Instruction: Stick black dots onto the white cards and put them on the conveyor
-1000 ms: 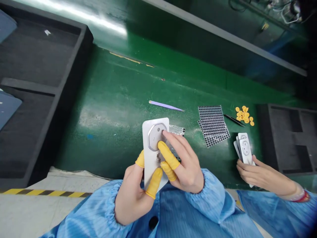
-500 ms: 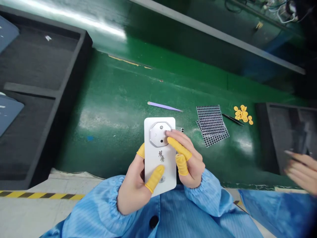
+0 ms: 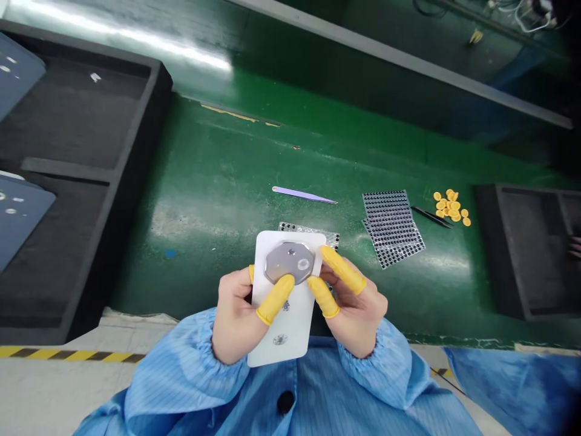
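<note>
A white phone back cover (image 3: 297, 318) with a grey octagonal camera plate (image 3: 281, 266) and small dark printed marks is held in front of my chest. My left hand (image 3: 242, 321) grips its left side, thumb across the front at the plate's lower edge and other fingers behind. At the upper right edge, my right hand (image 3: 356, 309) has its thumb and index finger against the cover, beside the plate. Yellow finger cots cover several of my fingertips. A sheet of black dots (image 3: 308, 229) lies partly hidden behind the cover.
Purple tweezers (image 3: 305, 195) lie beyond the cover. To the right are overlapping sheets of black dots (image 3: 393, 227), black tweezers (image 3: 431, 217) and loose yellow finger cots (image 3: 451, 206). Black trays (image 3: 136, 139) flank the bench; the left one holds grey-blue panels (image 3: 22, 212). Another person's hand (image 3: 575, 245) shows far right.
The cover has tilted and lowered slightly. My left thumb has moved up to the camera plate; my right fingers have shifted from the plate to the cover's right edge. The other person's hand has withdrawn rightward.
</note>
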Tool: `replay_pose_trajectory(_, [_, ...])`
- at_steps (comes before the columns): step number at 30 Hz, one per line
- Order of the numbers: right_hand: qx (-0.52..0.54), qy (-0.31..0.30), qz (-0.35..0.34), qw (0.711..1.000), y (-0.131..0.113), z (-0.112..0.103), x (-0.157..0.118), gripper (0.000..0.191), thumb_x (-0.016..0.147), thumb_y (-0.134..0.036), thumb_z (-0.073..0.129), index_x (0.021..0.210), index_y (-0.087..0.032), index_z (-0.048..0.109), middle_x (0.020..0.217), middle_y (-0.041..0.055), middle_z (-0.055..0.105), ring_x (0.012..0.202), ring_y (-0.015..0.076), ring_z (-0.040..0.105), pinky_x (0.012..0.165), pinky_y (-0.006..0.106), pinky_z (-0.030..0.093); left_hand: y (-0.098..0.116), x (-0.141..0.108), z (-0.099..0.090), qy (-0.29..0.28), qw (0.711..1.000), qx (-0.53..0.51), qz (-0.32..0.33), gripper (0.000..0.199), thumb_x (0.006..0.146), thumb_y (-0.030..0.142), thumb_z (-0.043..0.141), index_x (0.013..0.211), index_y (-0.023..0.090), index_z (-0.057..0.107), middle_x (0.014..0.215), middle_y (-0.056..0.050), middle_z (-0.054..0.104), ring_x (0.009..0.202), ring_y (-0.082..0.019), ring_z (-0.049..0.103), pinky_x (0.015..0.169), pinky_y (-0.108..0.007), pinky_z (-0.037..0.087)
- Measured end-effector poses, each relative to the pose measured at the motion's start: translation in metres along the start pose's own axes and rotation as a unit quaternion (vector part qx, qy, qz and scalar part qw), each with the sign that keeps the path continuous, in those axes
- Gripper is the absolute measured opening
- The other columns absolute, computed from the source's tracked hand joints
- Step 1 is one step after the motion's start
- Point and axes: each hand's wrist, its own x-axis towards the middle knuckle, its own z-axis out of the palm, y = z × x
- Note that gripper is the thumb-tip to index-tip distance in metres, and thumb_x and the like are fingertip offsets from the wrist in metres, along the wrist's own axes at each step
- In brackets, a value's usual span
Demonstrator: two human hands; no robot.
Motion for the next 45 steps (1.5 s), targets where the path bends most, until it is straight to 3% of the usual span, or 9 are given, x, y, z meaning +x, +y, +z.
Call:
replay_pose_trajectory(10, [-0.004,-0.008,-0.023,1.000,0.003,0.003,0.001,0.046,0.076,-0.003,0.066,0.118,-0.023,0.065,0.094,0.0053,0.069,0.082,0.0175,0.066,0.068,0.033,0.062,-0.004,-0.002,0.000,0.027,0.997,0.002,0.068,0.010,0.057,0.016,0.081,0.055,0.016,0.071,0.046,0.000,0.062,0.039,-0.011,0.054,0.040,-0.019,0.048])
replay_pose_trajectory(17, [-0.010,-0.067,-0.032,0.997,-0.001,0.004,0.001,0.048,0.081,-0.008,0.065,0.125,-0.026,0.059,0.103,0.0055,0.069,0.085,0.0167,0.068,0.071,0.030,0.062,0.001,0.002,-0.018,-0.042,0.998,0.010,0.054,0.011,0.061,0.012,0.076,0.069,0.019,0.077,0.058,-0.001,0.072,0.044,-0.015,0.064,0.042,-0.019,0.053])
replay_pose_trajectory(23, [-0.171,-0.148,-0.091,0.970,0.020,-0.007,-0.002,0.054,0.082,-0.014,0.067,0.133,-0.020,0.050,0.130,0.0141,0.058,0.121,0.0265,0.054,0.099,0.049,0.051,-0.012,-0.005,-0.050,0.217,0.975,0.032,0.028,0.009,0.061,0.017,0.081,0.061,0.020,0.072,0.054,0.005,0.069,0.042,-0.009,0.058,0.041,-0.014,0.049])
replay_pose_trajectory(25, [-0.249,-0.172,-0.118,0.946,0.036,-0.011,-0.004,0.047,0.082,-0.011,0.065,0.128,-0.019,0.055,0.134,0.0166,0.054,0.130,0.0301,0.046,0.103,0.058,0.044,-0.017,0.002,-0.063,0.232,0.970,0.073,0.009,0.013,0.062,0.023,0.082,0.061,0.018,0.070,0.053,0.003,0.067,0.041,-0.010,0.057,0.038,-0.017,0.048])
replay_pose_trajectory(29, [-0.227,-0.174,-0.140,0.948,0.050,-0.015,-0.005,0.043,0.083,0.001,0.056,0.122,-0.017,0.058,0.124,0.0162,0.062,0.124,0.0261,0.053,0.098,0.052,0.051,-0.024,0.021,-0.076,0.205,0.959,0.176,0.088,0.047,0.070,0.028,0.077,0.114,0.019,0.064,0.107,-0.006,0.072,0.086,-0.021,0.070,0.072,-0.027,0.059])
replay_pose_trajectory(32, [-0.183,-0.149,-0.145,0.961,0.039,-0.019,-0.001,0.046,0.082,0.003,0.057,0.123,-0.019,0.058,0.121,0.0138,0.064,0.119,0.0241,0.057,0.095,0.047,0.054,-0.024,0.023,-0.069,0.117,0.967,0.201,0.102,0.047,0.081,0.033,0.067,0.125,0.020,0.059,0.128,-0.007,0.063,0.116,-0.026,0.059,0.100,-0.033,0.048])
replay_pose_trajectory(37, [-0.182,-0.211,-0.185,0.942,0.017,-0.032,0.006,0.049,0.080,0.003,0.059,0.126,-0.015,0.055,0.124,0.0157,0.061,0.121,0.0260,0.055,0.096,0.048,0.054,-0.020,0.018,-0.039,-0.104,0.989,0.108,0.009,0.041,0.081,0.041,0.064,0.107,0.010,0.069,0.105,-0.013,0.073,0.092,-0.027,0.070,0.076,-0.031,0.058])
replay_pose_trajectory(40, [-0.169,-0.284,-0.182,0.926,0.013,-0.034,0.010,0.043,0.082,-0.001,0.060,0.123,-0.014,0.056,0.123,0.0164,0.061,0.120,0.0256,0.054,0.095,0.047,0.054,-0.023,0.022,-0.027,-0.110,0.988,0.111,0.013,0.033,0.080,0.036,0.065,0.100,0.010,0.071,0.097,-0.012,0.075,0.085,-0.025,0.071,0.071,-0.030,0.058])
replay_pose_trajectory(45, [-0.173,-0.214,-0.185,0.943,0.009,-0.018,0.020,0.039,0.082,-0.002,0.061,0.118,-0.017,0.058,0.112,0.0121,0.065,0.108,0.0219,0.060,0.087,0.041,0.057,-0.028,0.023,-0.024,-0.100,0.970,0.205,0.086,0.026,0.081,0.024,0.060,0.100,0.011,0.071,0.093,-0.011,0.075,0.086,-0.025,0.071,0.072,-0.033,0.056])
